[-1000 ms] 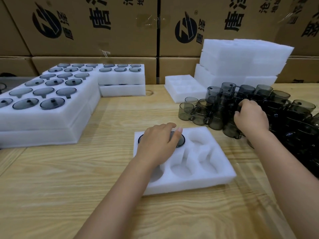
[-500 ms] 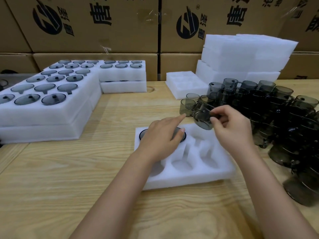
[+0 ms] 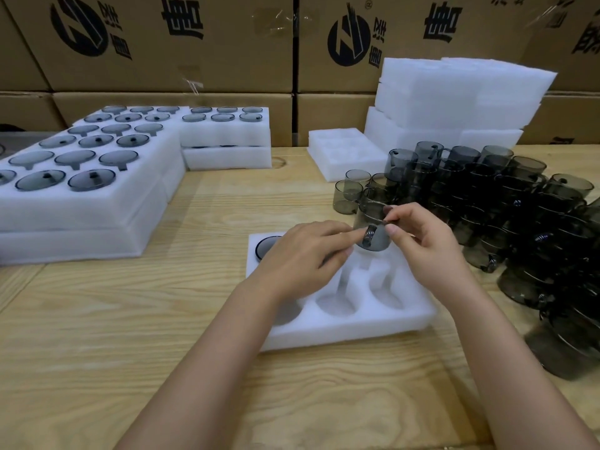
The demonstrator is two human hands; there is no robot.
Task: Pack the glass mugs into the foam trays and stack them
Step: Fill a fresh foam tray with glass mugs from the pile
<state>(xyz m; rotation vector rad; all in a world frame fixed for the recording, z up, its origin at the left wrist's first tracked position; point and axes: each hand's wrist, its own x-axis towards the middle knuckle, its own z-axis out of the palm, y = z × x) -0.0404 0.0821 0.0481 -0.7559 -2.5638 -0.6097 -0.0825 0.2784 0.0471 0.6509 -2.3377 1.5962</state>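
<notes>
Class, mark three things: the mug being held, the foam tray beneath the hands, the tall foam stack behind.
held mug [image 3: 371,219]: head view, its glass wall.
foam tray [image 3: 341,332]: head view, front wall.
foam stack [image 3: 454,92]: head view, front face.

You're working at a pale wooden table [image 3: 97,336]. Behind it, stacked cardboard boxes [image 3: 168,76] fill your view like a wall, printed with black logos [image 3: 349,43] and sealed with clear tape [image 3: 276,19]. Light is soft, even.
</notes>
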